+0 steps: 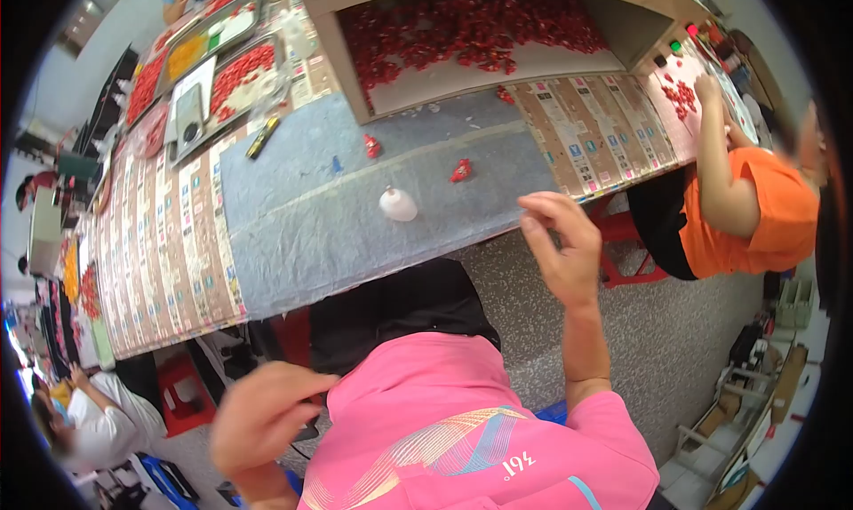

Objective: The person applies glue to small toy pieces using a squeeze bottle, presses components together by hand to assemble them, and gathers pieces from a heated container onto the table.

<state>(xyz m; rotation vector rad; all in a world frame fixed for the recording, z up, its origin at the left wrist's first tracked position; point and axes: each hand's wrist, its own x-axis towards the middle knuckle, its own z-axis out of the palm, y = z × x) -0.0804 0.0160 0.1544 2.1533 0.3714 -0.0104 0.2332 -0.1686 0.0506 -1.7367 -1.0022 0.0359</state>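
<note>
Nearest me, the pink shirt reads "361°". The left hand [267, 412], blurred, is open over the lap; the right hand [564, 243] curls by the tabletop [147, 252] edge, and I can't tell whether its fingertips pinch anything. On the blue-grey mat [284, 235] sits a white bottle [398, 205], its narrow tip and long axis pointing away, slightly left. Past it lie two red pieces [460, 170], then an open box [498, 70] of more. An orange-shirted person works rightward over speckled floor.
</note>
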